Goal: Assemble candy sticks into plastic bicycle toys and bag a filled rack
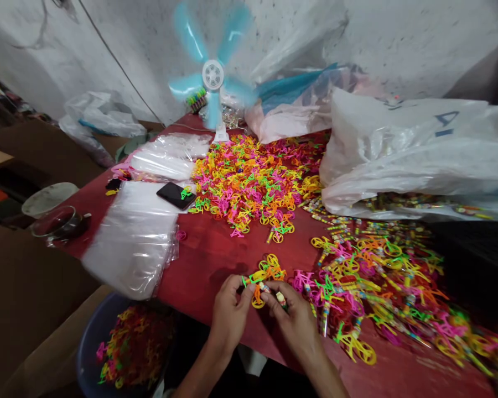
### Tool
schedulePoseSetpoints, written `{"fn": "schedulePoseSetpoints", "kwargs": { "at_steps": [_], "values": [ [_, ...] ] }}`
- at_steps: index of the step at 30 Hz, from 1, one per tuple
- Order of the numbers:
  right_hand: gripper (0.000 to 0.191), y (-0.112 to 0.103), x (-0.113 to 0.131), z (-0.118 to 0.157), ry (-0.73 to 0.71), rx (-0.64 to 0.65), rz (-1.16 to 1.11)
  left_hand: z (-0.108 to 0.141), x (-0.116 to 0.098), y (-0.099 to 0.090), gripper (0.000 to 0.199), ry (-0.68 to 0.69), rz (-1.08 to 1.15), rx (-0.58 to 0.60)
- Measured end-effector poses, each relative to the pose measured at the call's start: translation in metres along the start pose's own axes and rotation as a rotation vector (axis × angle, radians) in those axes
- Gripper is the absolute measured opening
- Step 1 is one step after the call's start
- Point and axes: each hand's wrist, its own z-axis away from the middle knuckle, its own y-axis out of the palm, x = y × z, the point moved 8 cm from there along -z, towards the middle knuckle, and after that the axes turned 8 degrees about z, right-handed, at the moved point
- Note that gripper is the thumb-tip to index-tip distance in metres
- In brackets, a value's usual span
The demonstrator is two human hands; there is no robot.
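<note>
Near the front edge of the red table, my left hand pinches a small green and yellow plastic piece. My right hand, just beside it, has its fingers closed on a small patterned tube, whose end meets the plastic pieces. A second patterned tube shows between the right fingers. Yellow and orange wheel-shaped pieces lie right behind my fingertips. To the right spreads a pile of colourful pieces with tubes attached.
A large heap of loose plastic pieces covers the table's middle. Clear bags and a phone lie left. A spinning fan stands behind. White sacks are back right. A blue tub sits below, a glass cup far left.
</note>
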Motion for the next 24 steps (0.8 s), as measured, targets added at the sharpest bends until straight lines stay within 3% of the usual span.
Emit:
{"fn": "schedulePoseSetpoints", "kwargs": {
  "at_steps": [7, 14, 17, 20, 22, 24],
  "values": [
    [0.014, -0.001, 0.011, 0.003, -0.185, -0.066, 0.055, 0.001, 0.007, 0.003, 0.021, 0.008, 0.063, -0.070],
    [0.036, 0.015, 0.012, 0.033, -0.279, -0.184, 0.140, 0.005, 0.024, 0.001, 0.019, -0.059, 0.046, -0.166],
    [0.036, 0.014, 0.011, 0.036, -0.301, -0.186, 0.123, 0.003, 0.020, 0.006, 0.017, -0.047, 0.010, -0.122],
    [0.027, -0.012, 0.004, 0.029, -0.291, -0.178, 0.167, -0.003, 0.004, 0.025, 0.013, -0.011, -0.004, 0.056],
    [0.021, -0.051, -0.009, 0.024, -0.233, -0.281, 0.284, -0.009, -0.013, 0.036, 0.010, 0.077, -0.069, 0.120],
    [0.023, -0.098, -0.022, 0.022, -0.168, -0.445, 0.473, -0.017, -0.029, 0.044, 0.021, 0.203, -0.210, 0.126]
  ]
}}
